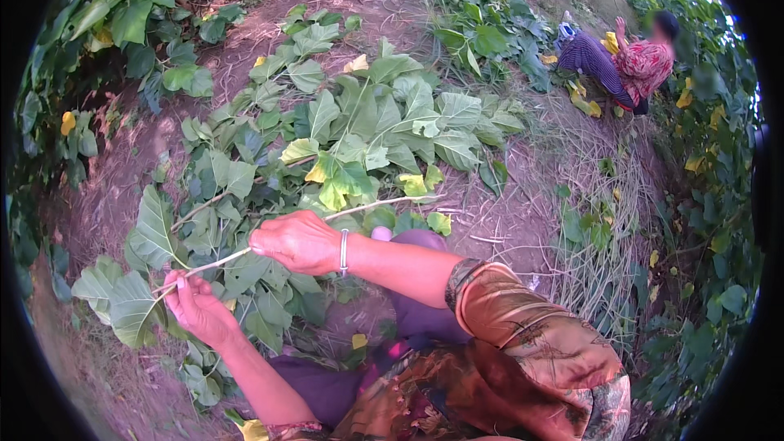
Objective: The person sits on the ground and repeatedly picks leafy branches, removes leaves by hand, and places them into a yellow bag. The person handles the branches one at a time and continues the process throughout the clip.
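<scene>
A pale, thin branch runs slantwise through both my hands. My left hand pinches it low at the left, where large green leaves still hang from its end. Further along, my right hand, with a metal bangle at the wrist, is closed around the stem. Past the right hand the bare stem sticks out to the right without leaves. Under and beyond my hands lies a spread heap of cut leafy branches, mostly green, with a yellowing leaf near its front.
Another person sits at the upper right beside a second leaf pile. Stripped stems lie in a heap on the right. Standing leafy plants border the right side, and more foliage the left. Bare soil carries dry stalks.
</scene>
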{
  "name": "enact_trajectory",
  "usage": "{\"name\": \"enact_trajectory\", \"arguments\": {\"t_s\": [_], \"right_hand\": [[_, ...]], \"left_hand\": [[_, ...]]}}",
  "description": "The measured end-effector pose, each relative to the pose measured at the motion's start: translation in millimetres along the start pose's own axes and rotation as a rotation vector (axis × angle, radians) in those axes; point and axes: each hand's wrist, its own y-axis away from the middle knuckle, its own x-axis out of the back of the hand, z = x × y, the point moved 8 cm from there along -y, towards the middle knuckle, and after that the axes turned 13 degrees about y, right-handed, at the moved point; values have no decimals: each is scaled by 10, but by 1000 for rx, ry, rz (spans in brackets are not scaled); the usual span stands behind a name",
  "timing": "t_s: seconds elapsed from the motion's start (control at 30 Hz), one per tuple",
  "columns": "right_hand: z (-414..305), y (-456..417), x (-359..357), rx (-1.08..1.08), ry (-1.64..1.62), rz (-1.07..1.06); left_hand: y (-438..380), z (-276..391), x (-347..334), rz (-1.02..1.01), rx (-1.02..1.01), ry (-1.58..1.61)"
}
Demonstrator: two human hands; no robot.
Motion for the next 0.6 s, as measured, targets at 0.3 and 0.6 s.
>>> {"name": "enact_trajectory", "arguments": {"t_s": [0.3, 0.6], "right_hand": [[47, 24, 15, -12, -420, -268], [96, 1, 19, -69, -464, -319]], "left_hand": [[138, 77, -424, -383, -68, -498], [186, 138, -450, -377, -177, -701]]}}
